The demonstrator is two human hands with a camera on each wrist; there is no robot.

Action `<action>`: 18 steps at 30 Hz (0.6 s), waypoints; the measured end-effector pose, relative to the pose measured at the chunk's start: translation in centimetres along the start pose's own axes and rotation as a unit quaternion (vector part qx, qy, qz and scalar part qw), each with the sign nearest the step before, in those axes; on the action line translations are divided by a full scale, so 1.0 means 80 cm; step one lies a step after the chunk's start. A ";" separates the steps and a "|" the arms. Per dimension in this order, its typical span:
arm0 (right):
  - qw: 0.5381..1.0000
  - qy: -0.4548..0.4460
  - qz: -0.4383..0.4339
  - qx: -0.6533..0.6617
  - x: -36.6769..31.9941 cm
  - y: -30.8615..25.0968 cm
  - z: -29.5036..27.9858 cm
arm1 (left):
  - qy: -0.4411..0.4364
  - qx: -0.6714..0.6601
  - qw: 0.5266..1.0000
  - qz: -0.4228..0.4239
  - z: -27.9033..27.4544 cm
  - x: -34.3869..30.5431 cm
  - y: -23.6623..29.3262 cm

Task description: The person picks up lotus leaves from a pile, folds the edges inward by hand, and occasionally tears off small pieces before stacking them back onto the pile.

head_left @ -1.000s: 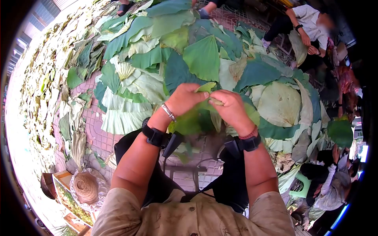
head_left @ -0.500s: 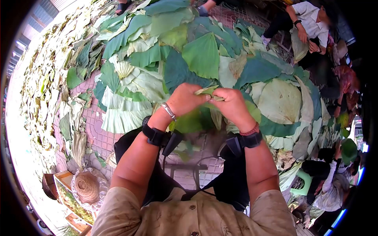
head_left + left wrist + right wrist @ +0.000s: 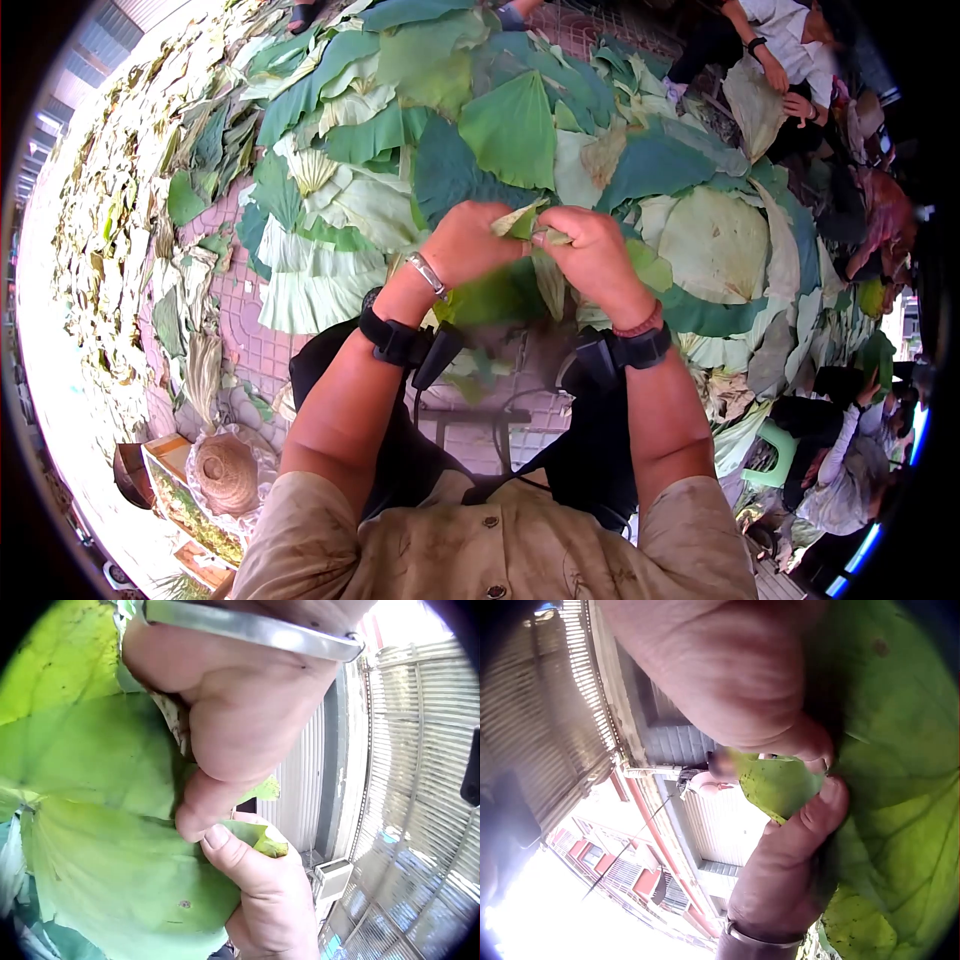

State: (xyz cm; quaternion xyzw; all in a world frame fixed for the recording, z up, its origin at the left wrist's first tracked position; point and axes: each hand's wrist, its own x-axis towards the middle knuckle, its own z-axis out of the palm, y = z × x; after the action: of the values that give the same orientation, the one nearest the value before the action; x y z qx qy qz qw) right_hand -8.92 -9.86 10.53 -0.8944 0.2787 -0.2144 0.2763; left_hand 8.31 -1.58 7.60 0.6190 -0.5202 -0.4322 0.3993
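A large green lotus leaf (image 3: 112, 862) hangs from both hands in front of the lap, its upper edge gathered and folded between the fingertips. My left hand (image 3: 462, 245), with a silver bangle above it, pinches that edge between thumb and fingers. Close beside it, my right hand (image 3: 592, 255) pinches the same edge, and the two thumbs nearly meet. A yellow-green flap of the leaf (image 3: 776, 784) sticks up past the fingers. Small dark spots and veins mark its surface.
Ahead, a broad heap of lotus leaves (image 3: 510, 130) covers the pink paving. Drier leaves (image 3: 120, 250) spread out at left. A straw hat (image 3: 224, 470) lies at lower left by a box. Another person (image 3: 785, 60) holds a leaf at upper right; a green stool (image 3: 770, 455) stands at right.
Both hands keep their pinch on the leaf and have shifted slightly up. The folded flap between them stands up more. At right, another person's leaf has moved lower.
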 end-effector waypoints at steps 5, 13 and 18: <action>0.995 -0.052 0.064 0.064 0.000 -0.004 0.002 | -0.005 0.030 0.999 -0.024 -0.002 0.001 0.000; 0.996 -0.037 0.048 0.063 0.000 -0.002 0.006 | -0.028 -0.040 0.998 -0.051 -0.010 0.002 0.000; 0.999 0.006 -0.001 0.054 0.000 -0.006 0.003 | -0.022 -0.171 0.982 -0.072 -0.009 0.008 -0.020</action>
State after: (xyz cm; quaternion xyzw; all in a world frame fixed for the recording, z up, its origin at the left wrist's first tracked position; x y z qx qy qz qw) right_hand -8.57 -9.41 10.65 -0.8770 0.2677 -0.2348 0.3227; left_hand 9.51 -1.91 6.22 0.5676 -0.4016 -0.5559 0.4556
